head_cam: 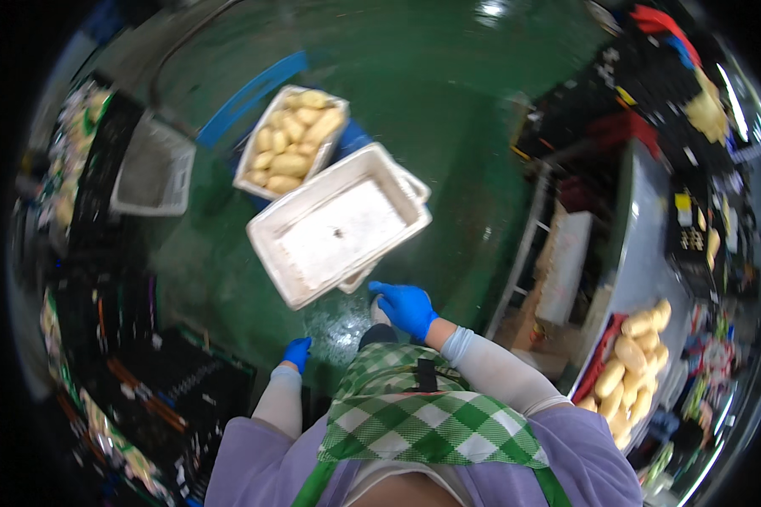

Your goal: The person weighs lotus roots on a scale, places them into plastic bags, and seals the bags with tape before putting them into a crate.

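Observation:
Both my hands wear blue gloves. My right hand (406, 308) is just below the lower right side of an empty white foam box (339, 231), its fingers apart and nothing seen in it. Down by my left side is my left hand (297, 353), small and partly turned away, so its fingers are hard to make out. The foam box lies tilted over other white boxes, mostly hidden under it. Beyond it, a white foam box of peeled potatoes (290, 146) rests on something blue.
A metal table (647, 209) at the right bears a pile of potatoes (631, 374), with cardboard beneath. Black crates (184, 380) stand at the lower left, a white plastic crate (154, 168) at the upper left. The green floor (456, 95) looks wet.

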A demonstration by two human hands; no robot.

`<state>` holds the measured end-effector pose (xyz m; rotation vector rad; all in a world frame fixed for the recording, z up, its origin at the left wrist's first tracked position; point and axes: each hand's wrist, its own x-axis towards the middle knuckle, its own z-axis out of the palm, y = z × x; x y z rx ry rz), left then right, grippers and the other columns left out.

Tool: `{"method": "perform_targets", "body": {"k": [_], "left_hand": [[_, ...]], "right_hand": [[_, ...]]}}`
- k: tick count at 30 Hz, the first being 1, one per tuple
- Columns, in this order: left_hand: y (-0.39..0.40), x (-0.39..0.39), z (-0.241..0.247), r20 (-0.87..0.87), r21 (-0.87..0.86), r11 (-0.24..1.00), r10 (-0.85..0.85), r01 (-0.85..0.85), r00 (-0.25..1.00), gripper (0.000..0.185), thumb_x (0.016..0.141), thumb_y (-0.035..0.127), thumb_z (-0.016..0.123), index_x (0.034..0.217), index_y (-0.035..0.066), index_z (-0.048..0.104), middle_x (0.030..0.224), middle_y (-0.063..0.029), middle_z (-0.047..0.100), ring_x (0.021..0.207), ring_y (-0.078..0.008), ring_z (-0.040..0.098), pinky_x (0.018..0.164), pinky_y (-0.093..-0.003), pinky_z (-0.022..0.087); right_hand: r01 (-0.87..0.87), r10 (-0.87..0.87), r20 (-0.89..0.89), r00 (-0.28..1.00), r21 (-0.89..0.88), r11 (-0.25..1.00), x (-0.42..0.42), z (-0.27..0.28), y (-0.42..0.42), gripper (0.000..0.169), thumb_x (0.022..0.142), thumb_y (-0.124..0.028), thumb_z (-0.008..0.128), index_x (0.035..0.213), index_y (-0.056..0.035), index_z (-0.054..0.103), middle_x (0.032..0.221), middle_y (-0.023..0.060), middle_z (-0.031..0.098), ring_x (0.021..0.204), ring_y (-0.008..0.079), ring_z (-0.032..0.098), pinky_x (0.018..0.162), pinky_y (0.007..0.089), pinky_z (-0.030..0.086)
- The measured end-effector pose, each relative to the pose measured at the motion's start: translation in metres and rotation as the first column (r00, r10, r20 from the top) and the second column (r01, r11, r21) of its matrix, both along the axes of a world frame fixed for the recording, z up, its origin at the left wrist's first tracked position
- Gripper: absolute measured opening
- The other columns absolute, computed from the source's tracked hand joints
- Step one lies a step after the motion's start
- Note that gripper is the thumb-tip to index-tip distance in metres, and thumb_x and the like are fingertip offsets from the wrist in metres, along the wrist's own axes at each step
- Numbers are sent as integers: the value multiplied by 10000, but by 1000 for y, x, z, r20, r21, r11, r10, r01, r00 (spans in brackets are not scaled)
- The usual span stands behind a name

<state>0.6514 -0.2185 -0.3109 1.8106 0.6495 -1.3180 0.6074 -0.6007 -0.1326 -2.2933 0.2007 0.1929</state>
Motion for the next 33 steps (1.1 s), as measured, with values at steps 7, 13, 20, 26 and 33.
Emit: {"method": "perform_targets", "body": {"k": [7, 13, 20, 26, 33], "left_hand": [[-89, 83, 18, 130, -135, 962, -220, 237, 967, 340, 833, 281, 583, 1072, 40, 574, 926, -62, 599, 735, -178, 552, 602, -304, 450], [-165, 102, 37, 196, -28, 873, -472, 486, 859, 339, 846, 362, 564, 1099, 137, 556, 976, -44, 605, 805, -168, 550, 602, -286, 398], [-220, 45, 63, 437, 150, 482, -815, 863, 380, 415, 855, 403, 516, 835, 7, 641, 707, -106, 640, 680, -201, 604, 587, -346, 436], [-248, -98, 95, 584, 96, 240, -800, 966, 141, 308, 758, 167, 619, 1040, 47, 584, 983, -182, 616, 904, -294, 602, 756, -382, 470], [-297, -261, 94, 645, 18, -36, -763, 999, -39, 524, 754, 171, 671, 1208, -21, 494, 1190, -194, 535, 1107, -267, 517, 939, -347, 405]], "right_hand": [[545, -530, -287, 798, -35, 838, -130, 21, -77, 418, 769, -339, 617, 1145, -167, 552, 933, 114, 644, 841, 310, 613, 745, 400, 502], [794, -790, 98, 605, -5, 608, -228, 22, -49, 364, 786, -390, 605, 998, -95, 621, 902, 117, 643, 859, 314, 602, 753, 404, 489], [815, -833, 3, 554, 203, 543, -328, 42, 33, 328, 822, -367, 555, 765, -60, 657, 803, 141, 624, 775, 337, 588, 663, 408, 467], [919, -954, 34, 299, 259, 298, -457, 53, 116, 247, 795, -243, 605, 936, -47, 660, 1065, 148, 597, 955, 299, 578, 794, 342, 485], [905, -986, 110, -127, 420, -70, -605, 103, 222, 438, 804, -149, 612, 1228, -93, 515, 1121, 146, 577, 948, 261, 596, 802, 348, 489]]}}
